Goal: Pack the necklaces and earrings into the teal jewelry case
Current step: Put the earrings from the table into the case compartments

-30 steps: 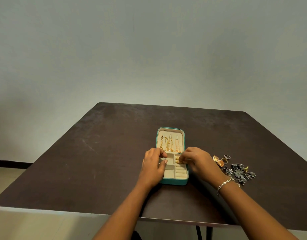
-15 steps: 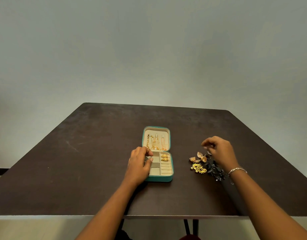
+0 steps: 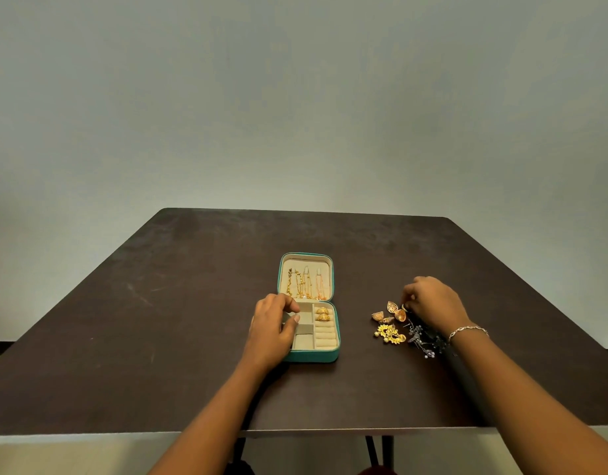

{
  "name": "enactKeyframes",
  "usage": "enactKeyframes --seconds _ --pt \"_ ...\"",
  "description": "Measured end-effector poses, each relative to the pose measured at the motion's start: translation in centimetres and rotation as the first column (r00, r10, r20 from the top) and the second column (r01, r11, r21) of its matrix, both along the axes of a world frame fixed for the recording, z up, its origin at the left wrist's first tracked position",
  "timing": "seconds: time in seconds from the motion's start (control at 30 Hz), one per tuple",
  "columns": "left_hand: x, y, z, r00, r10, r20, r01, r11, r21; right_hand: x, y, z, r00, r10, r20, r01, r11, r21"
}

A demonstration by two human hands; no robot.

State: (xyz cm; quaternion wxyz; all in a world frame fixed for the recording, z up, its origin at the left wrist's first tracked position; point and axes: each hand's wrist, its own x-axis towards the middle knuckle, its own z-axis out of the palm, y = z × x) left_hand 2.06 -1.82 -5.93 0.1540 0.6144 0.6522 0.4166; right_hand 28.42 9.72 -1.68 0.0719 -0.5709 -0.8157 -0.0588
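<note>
Across the dark worktop (image 3: 158,337) the right hand (image 3: 432,305) has left the open teal jewelry case (image 3: 312,357), which sits mid-table with necklaces (image 3: 306,286) hung in its lid and a gold pair (image 3: 322,314) now in its tray, for the loose earrings (image 3: 391,332) lying to its right. The left hand (image 3: 273,332) grips the case's left wall, while the right arches over the pile with fingers curled down; whether they hold anything I cannot tell. Light, stiff and snag-prone, each earring is probably best pinched by its body.

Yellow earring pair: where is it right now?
Head view: the yellow earring pair lies on the table, right of the teal case, just in front of the orange-gold earrings, left of the dark jewelry cluster.
</note>
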Motion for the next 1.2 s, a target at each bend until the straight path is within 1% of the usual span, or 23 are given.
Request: enactKeyframes --seconds 0.07,0.13,0.23,0.3,0.4,0.5,0.6,0.73,0.87,0.97,1.07,1.13,1.2 --pt "0.0 0.0 -0.1 1.0 0.003 -0.004 -0.003 1.0 0.0 -0.4 -0.3 0.3 0.996 0.002 -0.086 0.003 0.999 0.054" --pt "0.0 0.0 -0.1 1.0 0.002 -0.007 -0.002 1.0 0.002 -1.2 -0.9 1.0 0.981 0.042 -0.191 -0.02 0.993 0.116" --pt "0.1 -0.1 0.0 1.0 -0.003 0.007 0.003 1.0 0.003 -3.6 -2.3 1.9 0.916 0.155 -0.37 -0.1 0.982 0.162" --pt "0.1 -0.2 0.2 1.0 -0.005 0.016 0.005 1.0 0.006 -5.7 -3.6 2.2 0.868 0.234 -0.438 -0.166 0.968 0.189" --pt "0.1 -0.5 0.3 1.0 -0.011 0.028 0.011 1.0 0.007 -9.0 -5.5 1.7 0.828 0.316 -0.463 -0.242 0.947 0.212" --pt "0.1 -0.6 0.3 0.999 -0.022 0.041 0.021 1.0 0.018 -11.8 -6.9 0.5 0.805 0.38 -0.455 -0.295 0.922 0.249" --pt "0.1 -0.5 0.2 1.0 -0.009 0.011 0.009 1.0 0.03 -13.2 -7.6 -0.6 0.79 0.425 -0.441 -0.311 0.899 0.31" --pt "0.1 -0.4 0.1 1.0 0.003 -0.02 -0.002 0.999 0.048 -13.4 -7.8 -1.0 0.784 0.443 -0.434 -0.317 0.888 0.333" --pt "0.1 -0.4 0.2 1.0 -0.002 -0.017 0.003 0.998 0.064 -13.1 -7.8 -1.2 0.772 0.431 -0.466 -0.325 0.899 0.293" --pt "0.0 -0.3 0.3 1.0 -0.01 0.006 0.009 0.999 0.042 -13.0 -7.8 -0.9 0.73 0.419 -0.54 -0.368 0.907 0.205" --pt "0.0 -0.3 0.4 0.999 -0.012 0.05 0.011 1.0 0.018 -12.8 -7.8 -0.3 0.687 0.41 -0.601 -0.445 0.89 0.098" --pt "0.0 -0.3 0.4 0.998 -0.013 0.063 0.013 1.0 0.007 -12.6 -7.6 0.0 0.675 0.4 -0.619 -0.47 0.881 0.057" --pt "-0.1 -0.3 0.5 0.997 -0.012 0.075 0.012 1.0 0.008 -12.5 -7.4 0.1 0.684 0.401 -0.609 -0.479 0.877 0.039"
